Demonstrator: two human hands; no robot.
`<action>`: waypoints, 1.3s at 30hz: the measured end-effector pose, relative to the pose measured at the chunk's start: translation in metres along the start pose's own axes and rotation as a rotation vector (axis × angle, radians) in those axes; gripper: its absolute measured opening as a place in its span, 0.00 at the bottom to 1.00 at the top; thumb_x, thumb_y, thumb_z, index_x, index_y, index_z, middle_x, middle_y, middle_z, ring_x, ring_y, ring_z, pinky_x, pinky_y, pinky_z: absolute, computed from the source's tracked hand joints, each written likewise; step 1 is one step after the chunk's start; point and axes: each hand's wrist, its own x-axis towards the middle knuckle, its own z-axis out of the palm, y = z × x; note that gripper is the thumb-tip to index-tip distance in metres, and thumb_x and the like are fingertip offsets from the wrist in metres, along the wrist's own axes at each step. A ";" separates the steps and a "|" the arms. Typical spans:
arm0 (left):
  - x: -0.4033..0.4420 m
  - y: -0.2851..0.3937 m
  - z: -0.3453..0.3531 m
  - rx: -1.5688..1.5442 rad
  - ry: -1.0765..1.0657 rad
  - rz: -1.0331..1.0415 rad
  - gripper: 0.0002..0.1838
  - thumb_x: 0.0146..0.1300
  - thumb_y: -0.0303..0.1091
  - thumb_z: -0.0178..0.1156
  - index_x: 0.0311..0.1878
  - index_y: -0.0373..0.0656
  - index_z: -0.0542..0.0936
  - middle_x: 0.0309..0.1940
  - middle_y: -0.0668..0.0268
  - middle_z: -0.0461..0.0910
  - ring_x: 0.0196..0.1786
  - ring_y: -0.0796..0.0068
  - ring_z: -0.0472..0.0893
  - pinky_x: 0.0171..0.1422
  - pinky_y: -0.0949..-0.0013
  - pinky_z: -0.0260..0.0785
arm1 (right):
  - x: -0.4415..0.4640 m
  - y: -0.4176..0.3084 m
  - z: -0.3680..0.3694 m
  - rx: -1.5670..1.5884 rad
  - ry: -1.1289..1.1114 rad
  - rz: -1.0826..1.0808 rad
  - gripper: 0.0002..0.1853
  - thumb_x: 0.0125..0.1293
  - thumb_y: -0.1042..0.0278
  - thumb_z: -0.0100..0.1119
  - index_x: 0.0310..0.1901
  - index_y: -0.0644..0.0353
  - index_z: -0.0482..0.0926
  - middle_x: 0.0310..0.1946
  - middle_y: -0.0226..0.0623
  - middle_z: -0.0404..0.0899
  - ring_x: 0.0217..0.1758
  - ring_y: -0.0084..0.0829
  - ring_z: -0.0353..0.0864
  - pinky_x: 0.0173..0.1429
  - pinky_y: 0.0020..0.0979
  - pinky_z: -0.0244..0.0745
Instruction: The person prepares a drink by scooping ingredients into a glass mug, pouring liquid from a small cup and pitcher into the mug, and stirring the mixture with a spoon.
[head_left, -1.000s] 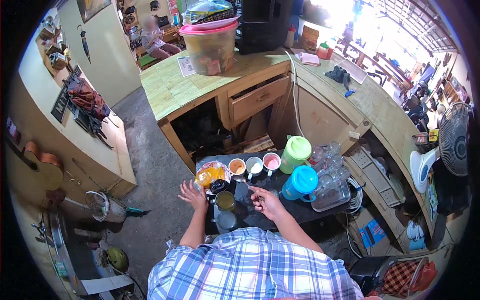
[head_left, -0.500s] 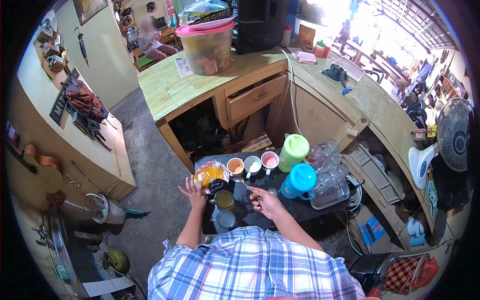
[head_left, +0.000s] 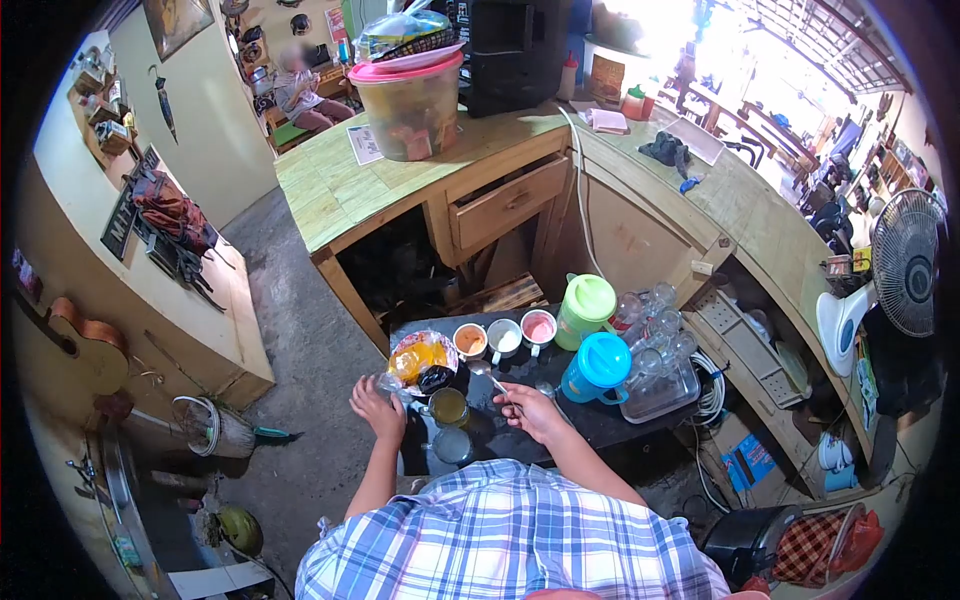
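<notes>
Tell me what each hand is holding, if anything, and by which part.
The right hand holds a spoon by its handle. Whether the left hand grips the clear plastic beside it cannot be told.

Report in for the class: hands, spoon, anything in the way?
Right hand gripping spoon. Left hand by plate, grip unclear. Spoon near cups; nothing seen between.

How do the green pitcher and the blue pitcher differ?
Colour: the green pitcher is light green, while the blue pitcher is bright blue.
Position: the green pitcher stands farther from the person, beside the cup with pink contents; the blue pitcher is nearer, beside the clear tray.
Handle: the blue pitcher's shows on the near side; the green pitcher's is hard to make out.
Shared: both stand upright, lids on.
</notes>
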 end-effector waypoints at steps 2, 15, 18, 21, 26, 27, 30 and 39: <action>0.013 0.008 -0.007 -0.077 0.071 -0.019 0.27 0.52 0.27 0.61 0.58 0.44 0.69 0.62 0.54 0.67 0.69 0.50 0.60 0.73 0.43 0.47 | 0.009 0.003 -0.004 -0.203 0.011 -0.041 0.21 0.68 0.75 0.45 0.62 0.59 0.70 0.40 0.32 0.81 0.25 0.17 0.69 0.27 0.19 0.65; 0.056 0.061 0.015 -0.296 -0.667 0.114 0.13 0.57 0.38 0.61 0.39 0.41 0.86 0.35 0.53 0.84 0.38 0.56 0.84 0.48 0.59 0.75 | 0.074 0.012 0.005 -1.023 0.158 -0.268 0.16 0.63 0.77 0.45 0.48 0.65 0.81 0.35 0.43 0.86 0.40 0.31 0.85 0.47 0.32 0.76; 0.055 0.060 0.024 -0.250 -0.680 0.104 0.13 0.59 0.39 0.60 0.37 0.41 0.86 0.34 0.52 0.84 0.37 0.54 0.83 0.48 0.57 0.74 | 0.081 0.020 0.008 -1.048 0.167 -0.271 0.16 0.63 0.76 0.46 0.48 0.65 0.81 0.34 0.41 0.86 0.39 0.33 0.85 0.47 0.33 0.76; 0.058 0.062 0.028 -0.173 -0.756 0.036 0.16 0.61 0.42 0.57 0.34 0.39 0.86 0.32 0.49 0.83 0.38 0.51 0.83 0.48 0.55 0.74 | 0.088 0.026 0.011 -1.186 0.183 -0.377 0.15 0.63 0.75 0.48 0.47 0.65 0.81 0.33 0.41 0.86 0.38 0.34 0.86 0.47 0.34 0.76; 0.057 0.049 0.050 -0.165 -0.750 -0.010 0.22 0.65 0.47 0.51 0.33 0.37 0.85 0.31 0.47 0.82 0.37 0.48 0.82 0.47 0.54 0.73 | 0.092 0.027 0.018 -1.246 0.178 -0.397 0.14 0.62 0.74 0.50 0.46 0.66 0.82 0.32 0.42 0.86 0.39 0.36 0.86 0.48 0.35 0.77; 0.057 0.048 0.050 -0.188 -0.753 -0.033 0.24 0.66 0.49 0.49 0.33 0.38 0.85 0.30 0.48 0.82 0.37 0.49 0.83 0.47 0.55 0.73 | 0.095 0.030 0.016 -1.220 0.175 -0.368 0.14 0.62 0.73 0.50 0.46 0.66 0.82 0.32 0.43 0.86 0.39 0.37 0.86 0.49 0.35 0.76; 0.056 0.045 0.051 -0.290 -0.782 -0.090 0.26 0.68 0.50 0.46 0.34 0.40 0.86 0.30 0.50 0.84 0.37 0.52 0.83 0.48 0.57 0.73 | 0.102 0.034 0.014 -1.177 0.151 -0.381 0.15 0.65 0.72 0.49 0.49 0.65 0.80 0.34 0.40 0.86 0.33 0.32 0.84 0.39 0.33 0.77; 0.062 0.038 0.058 -0.348 -0.853 -0.182 0.28 0.70 0.53 0.43 0.36 0.42 0.87 0.33 0.55 0.85 0.39 0.58 0.83 0.51 0.62 0.73 | 0.090 0.020 0.026 -0.812 0.114 -0.044 0.18 0.68 0.73 0.42 0.56 0.61 0.75 0.38 0.33 0.83 0.19 0.18 0.70 0.21 0.23 0.65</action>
